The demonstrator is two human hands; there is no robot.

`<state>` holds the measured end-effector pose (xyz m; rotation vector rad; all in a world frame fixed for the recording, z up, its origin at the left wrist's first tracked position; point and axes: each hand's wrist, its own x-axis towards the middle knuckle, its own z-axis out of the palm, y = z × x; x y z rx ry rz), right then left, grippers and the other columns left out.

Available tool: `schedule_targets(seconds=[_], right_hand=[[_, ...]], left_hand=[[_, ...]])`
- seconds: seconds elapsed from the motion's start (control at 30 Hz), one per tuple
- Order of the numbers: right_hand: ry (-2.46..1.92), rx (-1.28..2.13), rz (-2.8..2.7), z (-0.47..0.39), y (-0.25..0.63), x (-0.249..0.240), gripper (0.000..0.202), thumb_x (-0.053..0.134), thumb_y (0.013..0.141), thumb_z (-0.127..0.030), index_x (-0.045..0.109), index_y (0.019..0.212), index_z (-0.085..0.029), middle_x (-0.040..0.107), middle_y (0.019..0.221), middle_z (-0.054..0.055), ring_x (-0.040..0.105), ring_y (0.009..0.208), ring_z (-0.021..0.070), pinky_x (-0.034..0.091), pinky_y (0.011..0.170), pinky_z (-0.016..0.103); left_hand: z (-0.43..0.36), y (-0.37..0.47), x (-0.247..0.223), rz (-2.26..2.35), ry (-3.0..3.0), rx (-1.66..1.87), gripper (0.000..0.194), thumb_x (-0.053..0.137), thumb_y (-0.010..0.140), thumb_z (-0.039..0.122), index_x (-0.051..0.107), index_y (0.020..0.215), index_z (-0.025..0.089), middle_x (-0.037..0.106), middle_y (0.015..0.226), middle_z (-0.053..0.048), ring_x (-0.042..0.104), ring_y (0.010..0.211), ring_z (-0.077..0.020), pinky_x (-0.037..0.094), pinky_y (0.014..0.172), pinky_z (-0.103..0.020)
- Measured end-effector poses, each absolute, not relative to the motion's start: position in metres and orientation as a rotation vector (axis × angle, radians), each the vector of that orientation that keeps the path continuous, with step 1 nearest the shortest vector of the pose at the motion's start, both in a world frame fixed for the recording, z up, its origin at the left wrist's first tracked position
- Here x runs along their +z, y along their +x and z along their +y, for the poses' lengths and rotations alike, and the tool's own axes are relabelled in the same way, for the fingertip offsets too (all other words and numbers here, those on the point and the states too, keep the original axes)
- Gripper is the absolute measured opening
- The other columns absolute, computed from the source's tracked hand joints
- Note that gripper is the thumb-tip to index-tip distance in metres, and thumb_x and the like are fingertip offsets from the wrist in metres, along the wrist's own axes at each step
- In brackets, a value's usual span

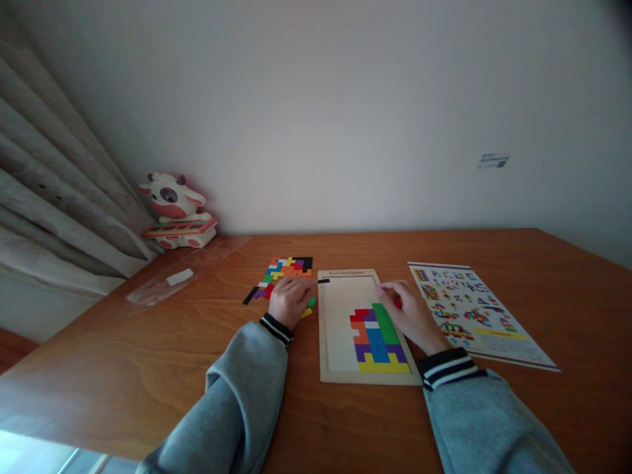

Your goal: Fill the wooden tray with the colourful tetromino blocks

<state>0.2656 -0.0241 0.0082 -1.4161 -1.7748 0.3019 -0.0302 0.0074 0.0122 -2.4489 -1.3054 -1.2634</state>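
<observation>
Black and stiff-looking, the strip (324, 281) sat at eleven o'clock on the board (338, 336), pinched by its nine-o'clock end in my left grip (291, 300). I judged it light, smooth, hardly fragile, best held by its long edges. My right grip (412, 315), at two o'clock, was closed on a red piece (397, 302). Flat, square-cornered tiles (378, 345) lay toward four o'clock, above the grained wooden desk (316, 428).

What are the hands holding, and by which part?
The left hand holds a black piece by its left end. A red thing shows at the right hand, but whether it is held can't be told.
</observation>
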Motion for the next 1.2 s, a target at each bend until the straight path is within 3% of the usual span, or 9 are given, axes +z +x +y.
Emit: schedule_targets(seconds=[0.17,0.37,0.5,0.67,0.87,1.07,1.2], right_hand=[[-1.346,0.663,-1.772,-0.032,0.250,0.021,0.036,0.049,0.093,-0.049,0.068,0.108,-0.021,0.074,0.097,0.008,0.068,0.085,0.0227,0.053,0.078,0.037],[-1.217,0.930,-1.673,-0.031,0.245,0.024,0.034,0.057,0.089,-0.049,0.071,0.105,-0.021,0.075,0.105,0.007,0.068,0.098,0.0240,0.053,0.087,0.037],[-1.267,0.862,-1.682,-0.026,0.247,0.017,0.032,0.058,0.089,-0.046,0.072,0.102,-0.021,0.076,0.100,0.007,0.069,0.093,0.0244,0.053,0.084,0.039],[-1.278,0.613,-1.893,-0.017,0.246,0.006,0.024,0.056,0.090,-0.037,0.074,0.097,-0.022,0.076,0.095,0.007,0.069,0.086,0.0234,0.052,0.080,0.039],[-1.389,0.273,-2.032,-0.011,0.244,-0.002,0.021,0.056,0.090,-0.033,0.076,0.088,-0.026,0.072,0.094,0.006,0.065,0.094,0.0244,0.047,0.086,0.041],[-1.377,0.343,-1.891,-0.014,0.251,-0.004,0.033,0.042,0.098,-0.037,0.071,0.097,-0.023,0.069,0.099,0.008,0.064,0.096,0.0228,0.048,0.087,0.038],[-1.373,0.376,-1.864,-0.016,0.254,-0.004,0.034,0.042,0.098,-0.040,0.071,0.092,-0.022,0.068,0.096,0.008,0.065,0.093,0.0230,0.049,0.086,0.037]], left_hand=[[-0.013,0.012,0.016,-0.931,-2.691,-1.248,0.023,0.054,0.093,0.016,0.074,0.101,0.025,0.075,0.105,-0.002,0.066,0.094,-0.0172,0.057,0.088,-0.033],[-0.016,0.031,0.013,-0.780,-2.746,-1.233,0.023,0.052,0.095,0.017,0.072,0.105,0.024,0.074,0.111,-0.002,0.064,0.097,-0.0175,0.057,0.089,-0.034],[-0.011,0.036,0.006,-1.047,-2.727,-1.431,0.021,0.059,0.093,0.025,0.069,0.111,0.022,0.069,0.120,-0.008,0.064,0.109,-0.0196,0.055,0.097,-0.036],[-0.002,0.037,-0.003,-1.348,-2.827,-1.404,0.013,0.061,0.092,0.026,0.073,0.095,0.021,0.076,0.092,-0.004,0.071,0.087,-0.0173,0.057,0.083,-0.030],[-0.007,0.037,0.003,-1.176,-2.920,-1.168,0.019,0.054,0.096,0.026,0.072,0.099,0.021,0.075,0.097,-0.005,0.068,0.090,-0.0183,0.053,0.088,-0.033],[-0.016,0.040,0.012,-1.115,-2.927,-0.906,0.028,0.045,0.100,0.028,0.070,0.107,0.018,0.074,0.095,-0.008,0.067,0.090,-0.0204,0.051,0.086,-0.034],[-0.019,0.040,0.015,-1.027,-2.982,-0.911,0.029,0.042,0.101,0.028,0.069,0.103,0.017,0.073,0.094,-0.009,0.068,0.092,-0.0200,0.052,0.087,-0.033]])
